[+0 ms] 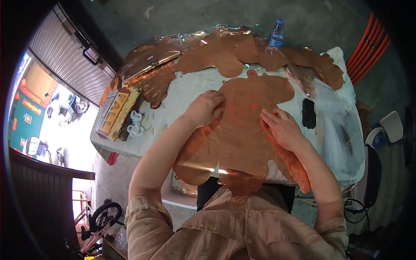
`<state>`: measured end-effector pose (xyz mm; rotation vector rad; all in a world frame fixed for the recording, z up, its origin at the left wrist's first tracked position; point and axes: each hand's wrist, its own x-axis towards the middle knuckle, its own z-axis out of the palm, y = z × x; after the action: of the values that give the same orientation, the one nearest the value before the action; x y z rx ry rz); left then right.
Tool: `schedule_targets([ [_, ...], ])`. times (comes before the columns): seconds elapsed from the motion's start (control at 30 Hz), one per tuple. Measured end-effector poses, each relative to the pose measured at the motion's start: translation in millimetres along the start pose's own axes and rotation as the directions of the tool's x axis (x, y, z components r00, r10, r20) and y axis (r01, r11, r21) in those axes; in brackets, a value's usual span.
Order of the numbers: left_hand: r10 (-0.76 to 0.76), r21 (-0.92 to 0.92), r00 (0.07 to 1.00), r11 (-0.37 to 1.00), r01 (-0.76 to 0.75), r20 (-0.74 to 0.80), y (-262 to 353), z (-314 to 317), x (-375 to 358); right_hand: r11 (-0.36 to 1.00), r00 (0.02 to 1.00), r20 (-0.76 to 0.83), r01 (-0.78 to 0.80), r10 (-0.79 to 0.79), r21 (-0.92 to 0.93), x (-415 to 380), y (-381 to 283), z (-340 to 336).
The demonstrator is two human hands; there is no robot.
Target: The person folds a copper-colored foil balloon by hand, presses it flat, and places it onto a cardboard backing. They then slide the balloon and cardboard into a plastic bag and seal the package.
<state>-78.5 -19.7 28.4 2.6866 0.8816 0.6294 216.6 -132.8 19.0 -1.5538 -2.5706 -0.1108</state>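
1. The table (186,93), under a pale cover, fills the middle of my view. Its near edge runs just in front of my body and its left edge drops off toward the bright doorway.
2. A big copper-coloured foil balloon (242,130) lies flat in front of me. Its lower end hangs over the near edge against my shirt, so part of its outline is hidden.
3. More copper foil shapes (225,52) are heaped across the far side of the table, overlapping, and I cannot tell one piece from the next.
4. Both my forearms reach forward from the sides and angle inward over the balloon.
5. My left hand (206,108) rests palm down on the balloon's upper left edge, fingers curled; I cannot tell whether the grip pinches the foil or only presses it.
6. My right hand (281,128) lies flat on the balloon's right side, fingers spread and open, closed on nothing.
7. A stack of printed packs (115,112) sits at the left edge, with white loops (136,123) beside it.
8. A dark object (308,113) lies right of my right hand, too blurred to name.
9. A plastic bottle (277,34) stands at the far edge.
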Motion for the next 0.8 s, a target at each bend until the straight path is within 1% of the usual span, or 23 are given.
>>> schedule_targets([
  [0.07, -0.191, 0.029, 0.978, 0.982, 0.189, 0.089, 27.4, -15.2, -10.4, 1.0, 1.0, 0.01, 0.0, 0.0, 0.013, 0.0, -1.8, -4.1],
  [0.13, -0.409, -0.008, 0.882, 0.907, 0.422, 0.232, 70.4, -41.0, -28.0, 1.0, 1.0, 0.016, 0.002, -0.002, 0.025, 0.9, -2.2, -4.3],
  [0.2, -0.353, -0.105, 0.901, 0.916, 0.388, 0.252, 108.4, -60.5, -58.4, 1.0, 1.0, -0.007, -0.001, 0.001, 0.016, 0.6, -0.4, -1.7],
  [0.23, -0.403, -0.134, 0.825, 0.863, 0.486, 0.397, 116.9, -61.6, -78.6, 1.0, 1.0, -0.008, 0.009, -0.008, 0.016, 0.7, 0.2, -1.4],
  [0.27, -0.431, -0.146, 0.727, 0.8, 0.582, 0.535, 125.1, -62.1, -96.5, 0.999, 1.0, -0.023, 0.01, -0.009, 0.043, 0.3, 0.3, -1.1],
  [0.3, -0.458, -0.247, 0.618, 0.639, 0.729, 0.639, 134.4, -62.1, -107.7, 0.997, 0.999, -0.037, 0.01, -0.007, 0.071, 0.0, 0.3, -0.8],
  [0.33, -0.445, -0.312, 0.504, 0.437, 0.844, 0.74, 144.2, -60.7, -118.8, 0.997, 0.999, -0.035, 0.018, -0.015, 0.073, 0.2, 0.2, -1.4],
  [0.37, -0.449, -0.314, 0.502, 0.43, 0.847, 0.739, 148.0, -41.5, -138.3, 0.998, 1.0, -0.029, 0.014, -0.012, 0.064, 0.3, -0.2, -2.6],
  [0.43, -0.512, -0.508, 0.671, 0.439, 0.741, 0.536, 145.1, 17.0, -180.0, 0.998, 1.0, -0.02, 0.021, -0.02, 0.056, -0.4, -1.0, -3.2],
  [0.47, -0.52, -0.511, 0.669, 0.434, 0.742, 0.531, 152.4, 30.8, -184.5, 0.998, 1.0, -0.015, 0.012, -0.011, 0.058, -0.9, -1.5, -3.6],
  [0.5, -0.534, -0.725, 0.734, 0.288, 0.625, 0.42, 160.8, 44.5, -182.0, 0.998, 1.0, -0.014, 0.002, -0.001, 0.059, 0.2, -1.6, -4.5],
  [0.53, -0.564, -0.884, 0.769, 0.136, 0.447, 0.302, 166.3, 53.9, -178.8, 0.998, 1.0, -0.018, 0.01, -0.009, 0.059, 0.6, -2.1, -4.4],
  [0.57, -0.567, -0.886, 0.768, 0.137, 0.444, 0.297, 168.7, 59.3, -176.7, 0.998, 1.0, -0.014, 0.005, -0.004, 0.066, 0.1, -2.2, -4.1],
  [0.63, -0.557, -0.917, 0.731, -0.189, 0.352, 0.395, 171.7, 67.0, -170.4, 0.998, 1.0, -0.013, 0.002, -0.001, 0.063, 0.2, -0.3, -3.1],
  [0.7, -0.572, -0.925, 0.729, -0.183, 0.333, 0.376, 173.6, 66.9, -165.7, 0.997, 1.0, -0.007, 0.011, -0.011, 0.082, -0.4, 1.9, -0.2],
  [0.77, -0.583, -0.917, 0.708, -0.25, 0.311, 0.399, 172.3, 65.5, -162.0, 0.997, 1.0, -0.012, 0.011, -0.01, 0.074, -0.2, 1.4, -1.7],
  [0.8, -0.57, -0.932, 0.737, -0.216, 0.292, 0.363, 167.7, 68.7, -164.8, 0.997, 1.0, -0.013, 0.011, -0.011, 0.071, 0.0, 0.7, -2.4],
])
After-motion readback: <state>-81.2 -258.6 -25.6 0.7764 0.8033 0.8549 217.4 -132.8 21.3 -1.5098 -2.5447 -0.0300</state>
